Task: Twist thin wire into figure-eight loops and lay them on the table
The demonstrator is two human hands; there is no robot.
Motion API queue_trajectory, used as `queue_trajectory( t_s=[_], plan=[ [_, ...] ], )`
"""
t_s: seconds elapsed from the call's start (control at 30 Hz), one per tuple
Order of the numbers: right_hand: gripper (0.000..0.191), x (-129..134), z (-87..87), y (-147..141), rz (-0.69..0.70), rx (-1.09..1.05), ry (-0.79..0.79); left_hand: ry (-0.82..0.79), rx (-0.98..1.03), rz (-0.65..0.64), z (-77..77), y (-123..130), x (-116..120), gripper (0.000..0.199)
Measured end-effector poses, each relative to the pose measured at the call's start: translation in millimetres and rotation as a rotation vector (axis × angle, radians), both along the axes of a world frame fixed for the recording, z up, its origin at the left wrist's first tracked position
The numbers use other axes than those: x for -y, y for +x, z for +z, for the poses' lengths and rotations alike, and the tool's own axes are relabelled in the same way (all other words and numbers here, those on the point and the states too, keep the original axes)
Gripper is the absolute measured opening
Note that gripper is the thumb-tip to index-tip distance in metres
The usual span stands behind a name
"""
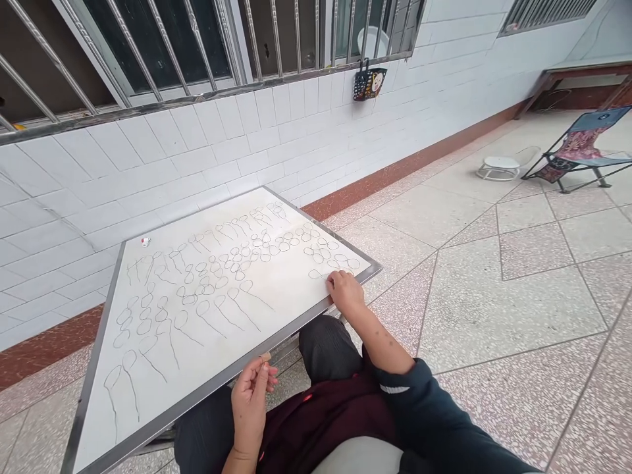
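Observation:
A white table (291, 289) with a grey metal rim stands before me. Across its top are thin dark loops (247, 257), some in clusters like joined rings, others with a long tail (249, 316). At the table's near right edge, my right hand (345, 291) rests with fingers curled together beside a few loops; anything in its fingertips is too small to make out. My left hand (253, 395) is just off the near edge, above my lap, thumb and fingers pinched. A small tan patch shows at one of its fingertips; what the pinch holds cannot be seen.
A tiny red-and-white item (145, 241) lies at the table's far left corner. Beyond is a white tiled wall (212, 151) with barred windows and a hanging black basket (369, 82). On the right floor stand a low white stool (498, 166) and a folding chair (582, 148).

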State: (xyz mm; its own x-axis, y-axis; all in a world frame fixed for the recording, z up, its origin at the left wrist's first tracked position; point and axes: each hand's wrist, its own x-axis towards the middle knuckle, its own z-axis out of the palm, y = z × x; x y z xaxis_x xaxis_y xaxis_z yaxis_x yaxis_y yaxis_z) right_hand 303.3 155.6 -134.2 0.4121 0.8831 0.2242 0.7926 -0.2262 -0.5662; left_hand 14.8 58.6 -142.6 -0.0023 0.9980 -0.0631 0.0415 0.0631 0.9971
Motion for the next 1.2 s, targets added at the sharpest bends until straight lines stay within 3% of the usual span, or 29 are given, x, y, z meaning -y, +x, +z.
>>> queue_trajectory(
  t_s=[0.17, 0.3, 0.4, 0.5, 0.73, 0.97, 1.2],
  plan=[
    [0.014, 14, 15.2, -20, 0.133, -0.216, 0.085, -0.001, 0.039, -0.008, 1.1, 0, 1, 0.034],
    [0.019, 36, 31.1, -57, 0.427, -0.454, 0.088, 0.073, 0.125, 0.070, 17.0, 5, 2, 0.036],
    [0.022, 61, 38.7, -89, 0.704, -0.790, 0.022, 0.095, 0.228, 0.078, 32.2, 9, 7, 0.043],
    [0.024, 82, 39.0, -112, 0.853, -0.990, -0.076, 0.078, 0.351, 0.091, 41.3, 12, 14, 0.044],
    [0.023, 99, 30.3, -129, 0.873, -0.963, -0.076, -0.002, 0.501, 0.149, 49.9, 14, 29, 0.034],
    [0.022, 99, 31.0, -129, 0.879, -0.961, -0.059, 0.061, 0.454, 0.134, 52.6, 14, 33, 0.037],
    [0.021, 102, 28.4, -130, 0.911, -0.950, -0.100, 0.141, 0.326, 0.212, 45.4, 14, 32, 0.034]
  ],
)
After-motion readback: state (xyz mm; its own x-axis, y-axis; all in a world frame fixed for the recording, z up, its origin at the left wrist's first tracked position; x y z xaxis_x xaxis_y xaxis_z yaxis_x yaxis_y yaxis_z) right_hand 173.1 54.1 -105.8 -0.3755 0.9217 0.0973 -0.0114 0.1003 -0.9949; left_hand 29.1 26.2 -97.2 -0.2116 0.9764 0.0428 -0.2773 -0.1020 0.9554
